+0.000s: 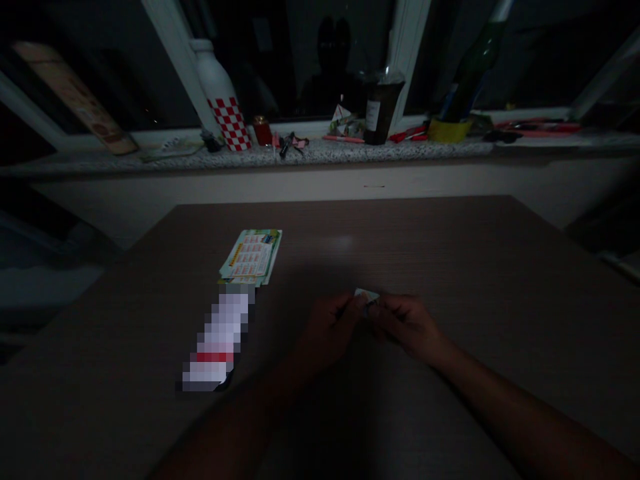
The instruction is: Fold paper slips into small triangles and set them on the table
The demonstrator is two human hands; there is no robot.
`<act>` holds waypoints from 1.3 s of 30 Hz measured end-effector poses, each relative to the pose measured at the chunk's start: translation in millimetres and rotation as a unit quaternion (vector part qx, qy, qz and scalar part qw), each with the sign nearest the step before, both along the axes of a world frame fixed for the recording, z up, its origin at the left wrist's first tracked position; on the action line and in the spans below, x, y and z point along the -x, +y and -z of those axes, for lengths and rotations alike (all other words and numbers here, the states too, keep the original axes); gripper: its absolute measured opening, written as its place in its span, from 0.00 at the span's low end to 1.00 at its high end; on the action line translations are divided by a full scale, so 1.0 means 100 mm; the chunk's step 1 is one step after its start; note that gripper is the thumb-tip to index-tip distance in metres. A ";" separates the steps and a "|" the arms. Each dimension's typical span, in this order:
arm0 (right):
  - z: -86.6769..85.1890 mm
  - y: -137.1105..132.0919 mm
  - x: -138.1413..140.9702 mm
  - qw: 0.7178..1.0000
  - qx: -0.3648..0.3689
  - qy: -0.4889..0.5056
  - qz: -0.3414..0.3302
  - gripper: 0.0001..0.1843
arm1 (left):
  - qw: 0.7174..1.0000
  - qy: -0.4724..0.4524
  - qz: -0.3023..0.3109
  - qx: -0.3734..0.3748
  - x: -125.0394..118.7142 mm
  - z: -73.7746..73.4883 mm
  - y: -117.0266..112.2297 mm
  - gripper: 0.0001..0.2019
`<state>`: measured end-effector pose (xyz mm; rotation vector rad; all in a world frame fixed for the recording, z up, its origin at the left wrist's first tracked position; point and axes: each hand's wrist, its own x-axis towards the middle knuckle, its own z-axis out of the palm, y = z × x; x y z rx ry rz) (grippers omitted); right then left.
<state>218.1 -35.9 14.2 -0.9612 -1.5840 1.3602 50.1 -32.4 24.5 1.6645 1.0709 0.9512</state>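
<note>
A small piece of folded paper, pale with a pointed corner, sits between my two hands over the middle of the table. My left hand pinches its left side with thumb and fingers. From the other side, my right hand grips the right edge, fingertips close to those of the left. Fingers hide most of the paper, and dim light blurs its folds. To the left lies a stack of printed paper sheets. Just below the stack is a lit phone with a pixelated screen.
The brown table reaches back to a wall under a granite windowsill. Along the sill stand a red-checked white bottle, a red jar, a dark cup, a green bottle and a yellow tape roll.
</note>
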 end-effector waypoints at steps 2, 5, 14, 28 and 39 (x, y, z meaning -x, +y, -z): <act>0.00 -0.01 0.00 1.000 0.005 -0.006 0.002 0.22 | 1.000 0.022 -0.005 -0.021 -0.01 0.01 0.00 0.19; 0.01 -0.01 -0.01 1.000 0.010 0.006 0.008 0.21 | 0.997 0.055 -0.008 -0.044 -0.02 -0.01 -0.01 0.19; 0.00 0.01 -0.03 1.000 -0.002 -0.006 0.015 0.22 | 0.998 0.023 0.001 -0.058 -0.05 -0.05 -0.06 0.19; 0.04 0.02 -0.03 0.999 0.028 0.031 0.000 0.22 | 0.998 0.027 0.012 -0.064 -0.06 -0.10 -0.05 0.19; 0.06 0.04 -0.02 1.000 -0.004 0.030 0.010 0.23 | 0.997 0.032 0.057 -0.048 -0.01 -0.07 0.00 0.18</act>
